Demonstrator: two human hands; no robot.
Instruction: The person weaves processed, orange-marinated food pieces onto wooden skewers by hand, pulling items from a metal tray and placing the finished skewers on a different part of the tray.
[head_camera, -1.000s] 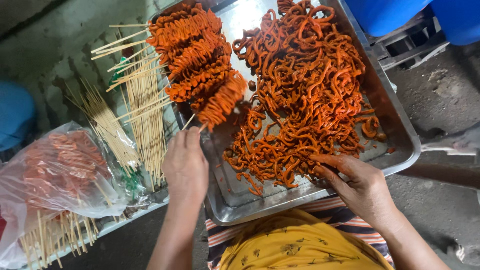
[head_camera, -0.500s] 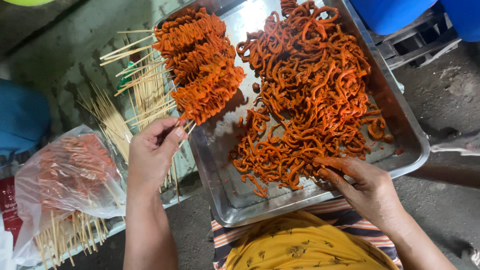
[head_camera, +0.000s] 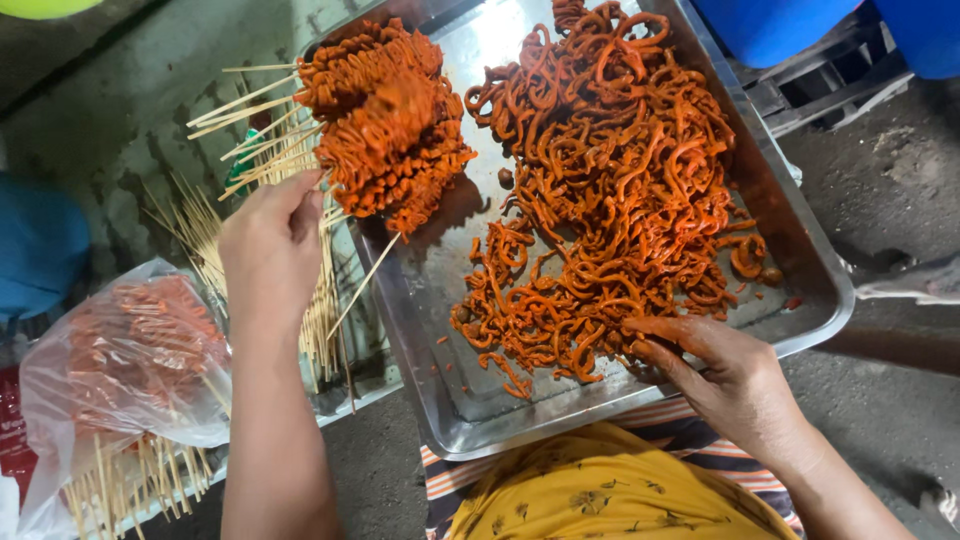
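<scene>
- Head view: a large steel tray (head_camera: 480, 420) fills the centre and right of the frame, its near edge at the lower centre.
- A loose heap of orange-red marinated strips (head_camera: 620, 200) covers the right half of the tray, from the top centre down to the lower right.
- A stack of loaded skewers (head_camera: 385, 130) lies on the tray's upper left corner, stick ends pointing left over the rim.
- A clear plastic bag (head_camera: 130, 360) of reddish pieces sits at the lower left of the frame.
- Bare bamboo sticks (head_camera: 200, 230) lie spread to the left of the tray, above the bag.
- The left hand (head_camera: 270, 250), left of centre, is closed around the sticks at the lower edge of the loaded stack; one stick projects down-right below it.
- The right hand (head_camera: 715, 375), lower right, rests on the heap's near edge with fingers curled into the strips; whether it grips any cannot be told.
</scene>
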